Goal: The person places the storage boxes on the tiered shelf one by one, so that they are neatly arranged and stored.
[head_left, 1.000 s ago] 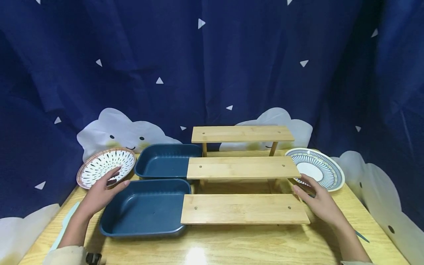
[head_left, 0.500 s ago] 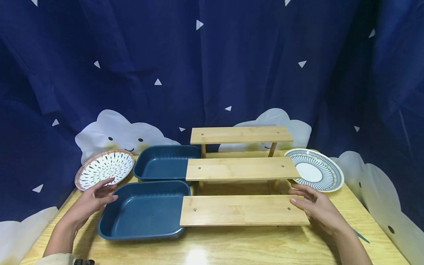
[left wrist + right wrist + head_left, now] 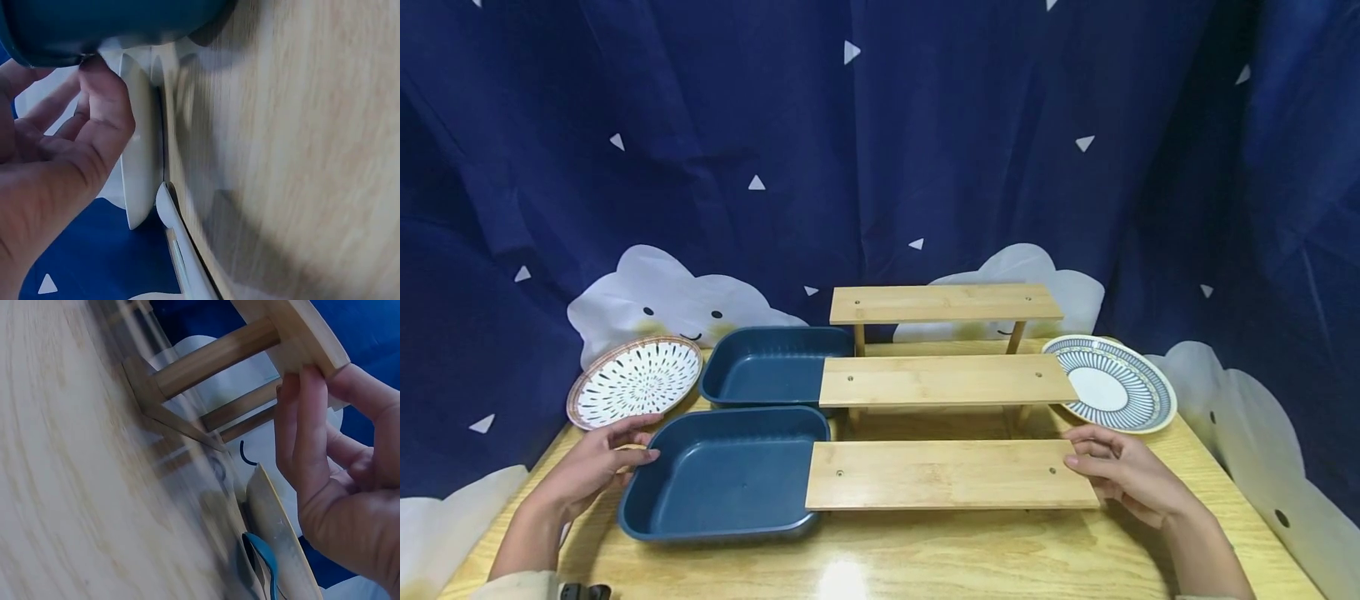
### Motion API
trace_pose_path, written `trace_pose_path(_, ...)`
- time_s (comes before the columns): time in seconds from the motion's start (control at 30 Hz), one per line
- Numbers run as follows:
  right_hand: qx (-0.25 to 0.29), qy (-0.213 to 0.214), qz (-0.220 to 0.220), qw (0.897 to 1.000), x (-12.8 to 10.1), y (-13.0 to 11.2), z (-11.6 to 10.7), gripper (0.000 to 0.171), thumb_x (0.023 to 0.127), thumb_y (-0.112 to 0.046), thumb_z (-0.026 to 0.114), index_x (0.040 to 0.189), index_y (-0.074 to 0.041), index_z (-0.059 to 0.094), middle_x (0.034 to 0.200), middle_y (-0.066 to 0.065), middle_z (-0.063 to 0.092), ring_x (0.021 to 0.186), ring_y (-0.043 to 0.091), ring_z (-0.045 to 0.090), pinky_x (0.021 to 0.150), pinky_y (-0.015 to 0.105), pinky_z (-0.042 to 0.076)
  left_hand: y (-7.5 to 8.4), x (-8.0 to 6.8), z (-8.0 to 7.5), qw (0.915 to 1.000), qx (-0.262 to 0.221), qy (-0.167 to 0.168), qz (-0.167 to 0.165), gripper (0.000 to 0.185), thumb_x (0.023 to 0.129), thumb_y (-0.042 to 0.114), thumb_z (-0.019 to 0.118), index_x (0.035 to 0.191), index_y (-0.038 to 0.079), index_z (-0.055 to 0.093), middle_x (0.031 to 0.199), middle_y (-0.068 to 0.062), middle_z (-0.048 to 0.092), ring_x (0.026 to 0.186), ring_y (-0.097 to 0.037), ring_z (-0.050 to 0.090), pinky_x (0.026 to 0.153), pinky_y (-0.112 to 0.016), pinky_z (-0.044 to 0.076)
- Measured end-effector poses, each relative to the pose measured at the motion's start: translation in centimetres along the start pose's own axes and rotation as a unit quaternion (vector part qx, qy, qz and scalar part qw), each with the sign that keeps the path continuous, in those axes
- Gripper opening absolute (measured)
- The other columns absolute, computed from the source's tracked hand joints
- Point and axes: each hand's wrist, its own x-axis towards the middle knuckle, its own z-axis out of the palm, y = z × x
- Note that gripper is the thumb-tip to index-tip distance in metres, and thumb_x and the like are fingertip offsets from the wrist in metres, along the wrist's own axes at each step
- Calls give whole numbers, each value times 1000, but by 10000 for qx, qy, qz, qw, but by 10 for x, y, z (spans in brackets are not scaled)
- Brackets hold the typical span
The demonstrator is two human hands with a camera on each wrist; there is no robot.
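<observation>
The front dark-blue plastic basin sits at the left of the table. My left hand pinches its left rim, thumb over the edge; in the left wrist view the fingers of this hand meet the basin's side. A three-tier wooden shelf stand stands in the middle. With my right hand I pinch the right end of its lowest board. The right wrist view shows the fingers of that hand under the board, near a round leg.
A second blue basin stands behind, partly hidden by the stand. A speckled plate lies back left, a blue-patterned plate back right. A pale long-handled utensil and a teal spoon lie on the table. A curtain hangs behind.
My left hand has come down and back from over the speckled plate to the front basin's rim. The right hand has lowered from beside the middle board onto the lowest board's end.
</observation>
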Motion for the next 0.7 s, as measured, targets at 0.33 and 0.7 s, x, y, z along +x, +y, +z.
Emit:
trace_pose_path(0.33,-3,-40,97,9999,0,1,-5,25,96,-1,63,117,-14,59,104,-3,66,79,7,57,56,23,51,-9,-2,-3,9892,-1143,-671,625,42,101,-5,52,120,29,68,100,3,56,83,-6,57,56,-19,50)
trace_pose_path(0.7,-48,-131,11,9999,2,3,-7,23,97,0,62,117,-12,58,104,-1,65,76,7,56,55,23,53,-1,-9,-10,9773,-1672,-286,1267,46,99,-12,51,121,22,73,93,6,56,68,-1,49,47,-13,39)
